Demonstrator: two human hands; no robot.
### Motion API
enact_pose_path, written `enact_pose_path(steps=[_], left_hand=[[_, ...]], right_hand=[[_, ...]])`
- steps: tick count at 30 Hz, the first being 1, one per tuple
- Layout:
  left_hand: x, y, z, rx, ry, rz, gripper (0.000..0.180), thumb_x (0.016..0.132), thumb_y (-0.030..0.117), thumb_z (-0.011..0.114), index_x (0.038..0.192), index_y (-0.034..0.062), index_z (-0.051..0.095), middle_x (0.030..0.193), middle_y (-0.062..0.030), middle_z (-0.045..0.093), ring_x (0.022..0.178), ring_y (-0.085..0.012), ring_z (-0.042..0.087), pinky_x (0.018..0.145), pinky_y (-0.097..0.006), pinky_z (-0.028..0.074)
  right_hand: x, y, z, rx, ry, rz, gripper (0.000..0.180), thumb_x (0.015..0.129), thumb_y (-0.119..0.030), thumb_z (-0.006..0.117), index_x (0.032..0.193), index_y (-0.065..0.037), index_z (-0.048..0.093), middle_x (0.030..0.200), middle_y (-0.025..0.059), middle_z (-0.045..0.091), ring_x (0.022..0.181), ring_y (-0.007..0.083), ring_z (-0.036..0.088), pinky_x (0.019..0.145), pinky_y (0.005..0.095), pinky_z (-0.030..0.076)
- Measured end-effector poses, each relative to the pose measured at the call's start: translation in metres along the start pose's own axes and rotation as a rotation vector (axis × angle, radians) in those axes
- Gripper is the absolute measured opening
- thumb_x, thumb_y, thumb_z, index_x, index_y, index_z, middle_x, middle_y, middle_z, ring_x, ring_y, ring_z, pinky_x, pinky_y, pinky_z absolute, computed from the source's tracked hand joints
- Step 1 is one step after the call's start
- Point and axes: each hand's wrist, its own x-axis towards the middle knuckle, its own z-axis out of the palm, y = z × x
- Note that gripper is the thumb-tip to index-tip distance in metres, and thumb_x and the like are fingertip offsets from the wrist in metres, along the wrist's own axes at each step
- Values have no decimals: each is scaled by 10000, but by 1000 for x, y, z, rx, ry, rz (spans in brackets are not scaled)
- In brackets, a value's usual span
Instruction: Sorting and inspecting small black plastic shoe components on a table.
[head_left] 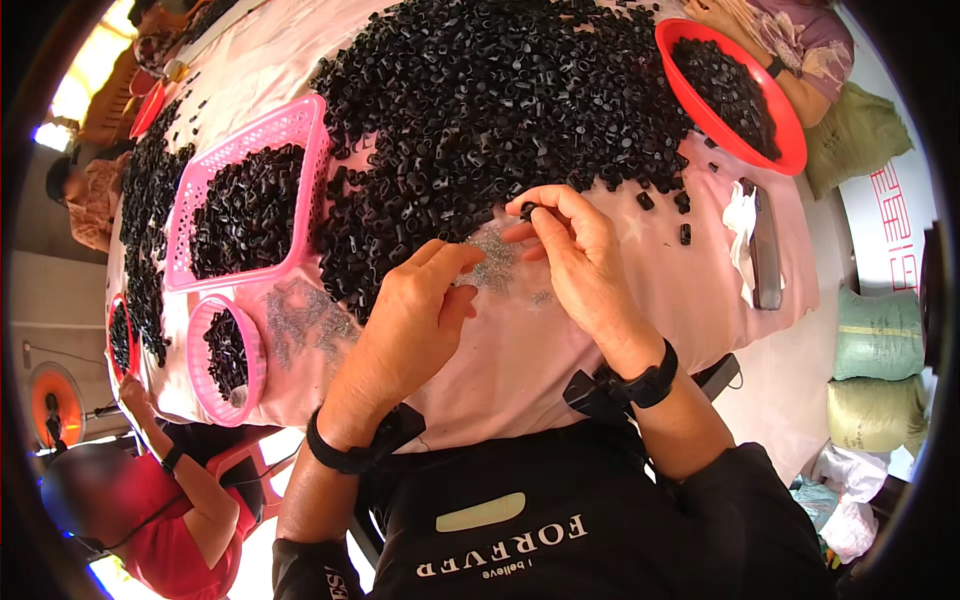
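My right hand [578,255] pinches a small black plastic piece [528,211] between thumb and fingertips, at the near edge of a wide heap of similar black pieces [480,100]. Left of it, my left hand [415,305] hovers over the table, its fingers loosely curled. A gap shows between its thumb and index finger, and I see nothing in it. Small silvery bits [495,262] lie scattered on the pink cloth between my hands. More silvery bits [310,320] are spread to the left of my left forearm.
Left stand a pink rectangular basket [312,190] and a round pink basket [256,350], both holding black pieces. A red basin [795,135] of black pieces sits far right, beside another person's arm. A phone [766,250] and white tissue lie right. A person in red sits left.
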Motion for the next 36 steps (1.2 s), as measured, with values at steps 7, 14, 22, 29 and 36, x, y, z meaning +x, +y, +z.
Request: enact_pose_path(steps=[7, 14, 22, 29, 36], left_hand=[[9, 0, 2, 208, 6, 227, 226, 875, -91, 645, 1088, -34, 694, 883, -146, 682, 783, -299, 729, 680, -360, 572], [12, 9, 43, 333, -47, 298, 171, 820, 33, 768, 948, 23, 654, 896, -147, 629, 790, -393, 675, 671, -470, 549], [14, -4, 41, 262, 78, 278, 160, 859, -49, 691, 999, 2, 632, 879, -187, 654, 789, -394, 684, 675, -430, 553], [10, -2, 16, 46, 145, 92, 87, 964, -78, 598, 1034, -25, 600, 769, -113, 655, 671, -169, 671, 618, -312, 523], [11, -3, 17, 60, 190, 124, 60, 990, -59, 578, 1040, -27, 589, 758, -111, 649, 678, -175, 664, 617, -314, 520]], right_hand=[[2, 3, 0, 113, 150, -95, 215, 1111, -114, 533, 1237, -20, 680, 1052, 70, 733, 868, 119, 723, 747, 252, 582], [4, 0, -3, 163, 251, -176, 223, 1106, -98, 541, 1252, 1, 677, 1065, 92, 737, 860, 117, 715, 776, 261, 597], [2, -2, 0, 177, 149, -136, 209, 1110, -108, 541, 1238, -5, 670, 1077, 79, 736, 881, 121, 718, 769, 260, 593], [-1, -4, 6, 24, -8, 15, 135, 1045, -31, 595, 1163, 3, 650, 952, 67, 738, 827, 98, 716, 702, 250, 573], [-2, -4, 8, 219, -164, 86, 154, 991, 66, 633, 1143, 39, 620, 1002, 83, 713, 847, 118, 721, 764, 254, 609]])
